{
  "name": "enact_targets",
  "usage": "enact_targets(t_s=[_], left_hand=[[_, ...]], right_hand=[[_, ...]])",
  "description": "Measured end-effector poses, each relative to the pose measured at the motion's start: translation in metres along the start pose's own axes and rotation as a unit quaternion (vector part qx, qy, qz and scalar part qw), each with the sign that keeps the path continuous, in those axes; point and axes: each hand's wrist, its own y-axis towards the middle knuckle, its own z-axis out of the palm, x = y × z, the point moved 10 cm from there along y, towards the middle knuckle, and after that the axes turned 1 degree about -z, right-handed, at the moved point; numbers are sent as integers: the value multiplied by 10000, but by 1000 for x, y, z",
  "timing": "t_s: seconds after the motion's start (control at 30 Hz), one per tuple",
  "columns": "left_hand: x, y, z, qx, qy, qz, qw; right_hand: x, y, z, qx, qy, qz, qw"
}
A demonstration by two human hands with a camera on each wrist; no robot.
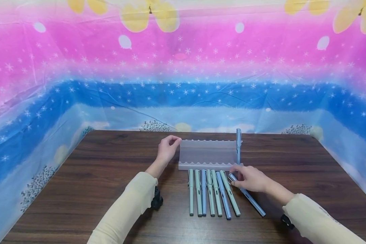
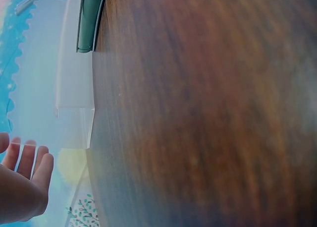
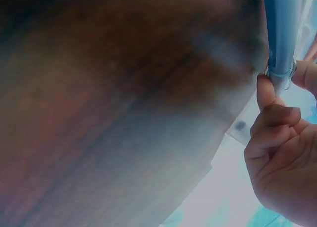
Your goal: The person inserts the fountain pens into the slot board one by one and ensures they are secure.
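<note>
A translucent pen rack (image 1: pixel 207 152) with scalloped edges stands on the table. At its upper left corner, my left hand (image 1: pixel 167 149) pinches the edge between thumb and fingers. One blue pen (image 1: pixel 238 145) stands upright at the rack's right end. My right hand (image 1: pixel 250 179) holds another blue pen (image 1: pixel 252 199) by its upper end, and that pen slants down to the right. The right wrist view has this pen between the thumb and index finger (image 3: pixel 266 90). In the left wrist view, a green pen (image 2: pixel 91 21) lies by the rack's front.
Several green and blue pens lie side by side in front of the rack, among them a green pen (image 1: pixel 191 193) at the left and a blue pen (image 1: pixel 224 196). The brown wooden table (image 1: pixel 88 189) is bordered by a colourful cloth backdrop (image 1: pixel 183 95).
</note>
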Motion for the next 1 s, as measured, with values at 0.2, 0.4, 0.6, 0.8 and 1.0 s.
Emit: enact_targets(t_s=[0.2, 0.4, 0.6, 0.8, 1.0], left_hand=[[0, 0, 0, -14, 36, -22, 10000], [0, 0, -1, -26, 41, -24, 10000], [-1, 0, 0, 8, 38, -36, 10000], [0, 0, 0, 0, 28, -33, 10000], [-1, 0, -1, -2, 27, -3, 10000]], right_hand=[[-6, 2, -8, -6, 717, 47, 9974], [-13, 4, -19, -263, 1070, 176, 9938], [-18, 5, -23, -331, 1625, 195, 9860], [-17, 7, -30, -346, 1903, 132, 9810], [-14, 6, -39, -371, 1929, 127, 9804]])
